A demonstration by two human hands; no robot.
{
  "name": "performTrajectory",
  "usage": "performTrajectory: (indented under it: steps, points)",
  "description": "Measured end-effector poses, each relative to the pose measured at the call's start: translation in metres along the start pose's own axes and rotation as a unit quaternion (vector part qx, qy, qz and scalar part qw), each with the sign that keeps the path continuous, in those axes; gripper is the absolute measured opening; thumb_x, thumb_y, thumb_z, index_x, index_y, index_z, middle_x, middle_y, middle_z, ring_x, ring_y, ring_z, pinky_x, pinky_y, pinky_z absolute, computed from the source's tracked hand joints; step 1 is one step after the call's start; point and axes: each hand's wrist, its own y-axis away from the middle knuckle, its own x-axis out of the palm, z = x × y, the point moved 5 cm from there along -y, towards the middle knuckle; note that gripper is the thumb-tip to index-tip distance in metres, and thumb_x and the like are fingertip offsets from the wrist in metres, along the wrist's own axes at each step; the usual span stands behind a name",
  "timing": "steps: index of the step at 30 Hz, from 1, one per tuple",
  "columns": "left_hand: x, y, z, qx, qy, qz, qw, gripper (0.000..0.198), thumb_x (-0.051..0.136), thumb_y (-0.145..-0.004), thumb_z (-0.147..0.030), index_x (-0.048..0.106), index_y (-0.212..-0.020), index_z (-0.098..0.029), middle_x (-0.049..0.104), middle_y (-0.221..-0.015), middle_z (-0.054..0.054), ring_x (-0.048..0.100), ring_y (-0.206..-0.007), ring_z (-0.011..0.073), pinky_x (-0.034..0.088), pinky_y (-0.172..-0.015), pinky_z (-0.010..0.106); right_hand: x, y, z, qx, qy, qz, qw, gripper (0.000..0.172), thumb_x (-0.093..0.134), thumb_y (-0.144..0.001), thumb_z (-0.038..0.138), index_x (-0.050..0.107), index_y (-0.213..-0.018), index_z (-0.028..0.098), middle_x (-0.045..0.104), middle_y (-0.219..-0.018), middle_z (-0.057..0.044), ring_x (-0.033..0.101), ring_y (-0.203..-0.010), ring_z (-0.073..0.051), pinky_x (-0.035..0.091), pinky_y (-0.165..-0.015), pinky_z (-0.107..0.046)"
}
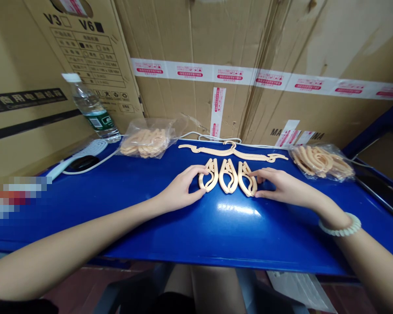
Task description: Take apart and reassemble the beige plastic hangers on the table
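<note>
1. Nearest the camera, two bare forearms reach in from the lower corners: the left forearm and the right forearm, its wrist circled by a pale beaded bracelet. Between them, at the bottom edge, are the seated person's legs.
2. A glossy blue table spans the view. At its middle, three pale tan folded hangers lie flat, side by side in a row: the left folded hanger, the middle folded hanger and the right folded hanger.
3. The left hand is spread in a C shape, fingertips at the upper part of the left folded hanger, thumb at its lower end.
4. The right hand mirrors it, thumb and fingers parted at the outer side of the right folded hanger. How firmly either hand presses, I cannot tell.
5. Just behind the row lies an unfolded hanger, arms stretched wide, hook pointing away from the person.
6. Clear bags of similar tan pieces flank it: the left bag and the right bag.
7. Beyond the left bag, a water bottle with a white cap and green label leans in the view.
8. Brown cardboard fills the background, crossed by white tape with red print.
</note>
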Motion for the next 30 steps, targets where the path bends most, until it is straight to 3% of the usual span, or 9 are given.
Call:
performTrajectory:
  steps: [5, 9, 30]
  points:
    - [-0.002, -0.002, 0.017, -0.124, 0.151, -0.058, 0.979, 0.034, 0.066, -0.078, -0.032, 0.06, -0.109, -0.02, 0.06, -0.132, 0.012, 0.054, -0.132, 0.0279, 0.041, -0.115, 0.052, -0.004, 0.001, -0.003, 0.024, 0.011, -0.005, 1.0, 0.056, 0.056, -0.093, 0.056, 0.063, -0.131, 0.014, 0.07, -0.097, -0.012, 0.067, -0.087, -0.028, 0.053, -0.08, -0.041]
    - [-0.005, -0.003, 0.024, -0.181, 0.199, -0.087, 0.959, 0.034, 0.071, -0.071, -0.035, 0.063, -0.101, -0.02, 0.064, -0.125, 0.009, 0.056, -0.13, 0.0287, 0.039, -0.115, 0.053, -0.003, 0.001, -0.006, 0.026, 0.016, 0.001, 1.0, 0.053, 0.055, -0.094, 0.051, 0.062, -0.13, 0.014, 0.07, -0.1, -0.012, 0.067, -0.089, -0.028, 0.053, -0.082, -0.041]
    - [-0.007, -0.003, 0.024, -0.184, 0.216, -0.079, 0.956, 0.03, 0.073, -0.073, -0.034, 0.065, -0.096, -0.018, 0.071, -0.112, 0.008, 0.067, -0.112, 0.0257, 0.046, -0.109, 0.05, -0.002, 0.001, -0.007, 0.022, 0.018, 0.008, 1.0, 0.05, 0.054, -0.095, 0.051, 0.065, -0.127, 0.015, 0.071, -0.104, -0.014, 0.067, -0.092, -0.029, 0.054, -0.084, -0.043]
